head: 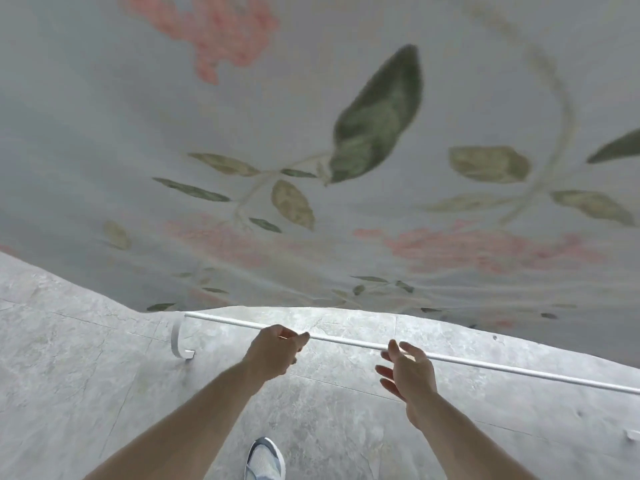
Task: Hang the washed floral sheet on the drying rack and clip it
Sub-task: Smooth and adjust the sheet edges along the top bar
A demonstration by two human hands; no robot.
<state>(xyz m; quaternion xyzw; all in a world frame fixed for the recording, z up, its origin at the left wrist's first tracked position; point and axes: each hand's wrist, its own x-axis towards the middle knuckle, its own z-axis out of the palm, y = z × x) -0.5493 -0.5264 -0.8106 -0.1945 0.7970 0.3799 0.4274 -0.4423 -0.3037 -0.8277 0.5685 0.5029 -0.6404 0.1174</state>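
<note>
One big floral sheet point(311, 133), pale grey, with pink flowers and green leaves. Fills the whole far part of the view, left to right. Blurry print. No words, labels or brand names to read anywhere on it.

One grey stone floor point(86, 375) below, marked like marble, with thin lines between the tiles.

One thin white rail point(502, 367) of the drying rack, long and straight, running from the left middle down to the right edge. Just near the sheet's bottom edge, bare of cloth along the part in view. One curled white foot point(178, 341) at its left end, standing on the floor. One more small white bit point(633, 434) at the far right edge, too cut off to tell.

Two bare arms, reaching up from the near edge.

One left hand point(273, 351), fingers curled, fingertips right at the rail. Gripping the rail or just in front of it: cannot tell.

One right hand point(405, 372), fingers spread and loose, palm turned to the left, holding nothing. Right by the rail, touching or not: cannot tell.

One white and blue shoe point(265, 460) at the near edge, between the arms. No writing seen on it.
</note>
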